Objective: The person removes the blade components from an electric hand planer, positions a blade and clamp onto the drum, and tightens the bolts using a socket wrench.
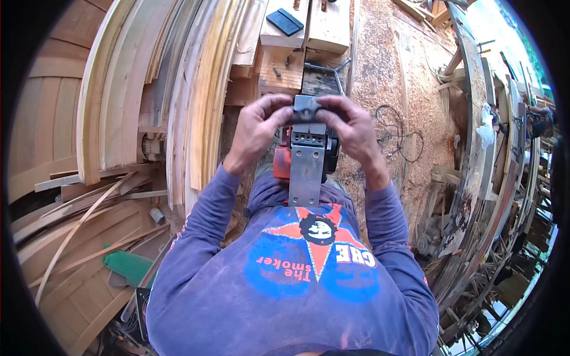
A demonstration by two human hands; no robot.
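A small dark metal part is held level between both hands over the front of a red and black power tool with a flat silver plate. My left hand pinches the part's left end between thumb and fingers. On the other side, my right hand grips its right end in the same way. Just beyond the part is a light grey metal block, partly hidden behind it. The tool stands upright close to my body.
Long wooden boards lie on the left. A dark flat box rests on a wood block at the top, with bolts nearer. A metal wrench lies beyond the tool. Sawdust and a thin cable are on the right.
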